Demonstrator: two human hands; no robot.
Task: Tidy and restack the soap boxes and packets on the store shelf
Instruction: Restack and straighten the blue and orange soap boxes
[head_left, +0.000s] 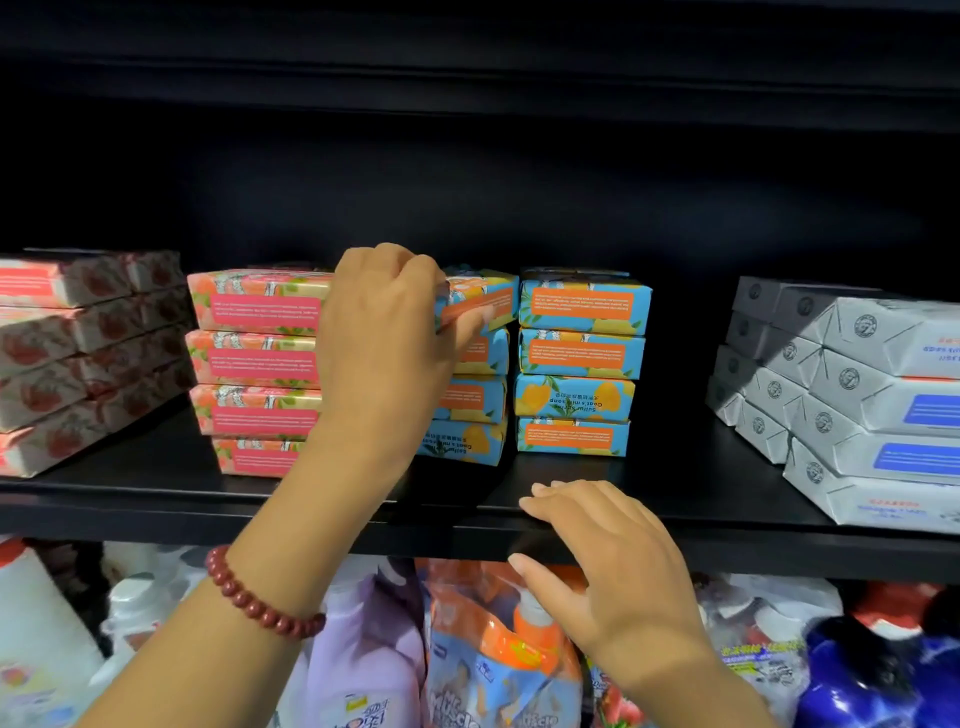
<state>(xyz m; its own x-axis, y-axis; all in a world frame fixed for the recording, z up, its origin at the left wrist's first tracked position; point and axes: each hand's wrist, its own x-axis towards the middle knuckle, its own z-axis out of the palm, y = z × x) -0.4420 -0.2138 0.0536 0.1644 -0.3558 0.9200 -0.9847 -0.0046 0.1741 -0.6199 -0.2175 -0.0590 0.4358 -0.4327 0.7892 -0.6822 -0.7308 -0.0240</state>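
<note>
Clearly nearer, the left hand (384, 317) gripped the top box (485, 299), tilted, its long axis left-right, atop the middle stack (475, 397) between the pink stack (254, 364) and blue stack (576, 364). The right hand (613, 551) rested spread on the shelf edge (130, 512) below.

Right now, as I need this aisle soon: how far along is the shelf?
Done: the right blue stack looks square. In hand: the left hand grips the tilted top box of the middle stack; the right hand rests on the shelf edge. Left: squaring that box and the pink stack's offset bottom box.
</note>
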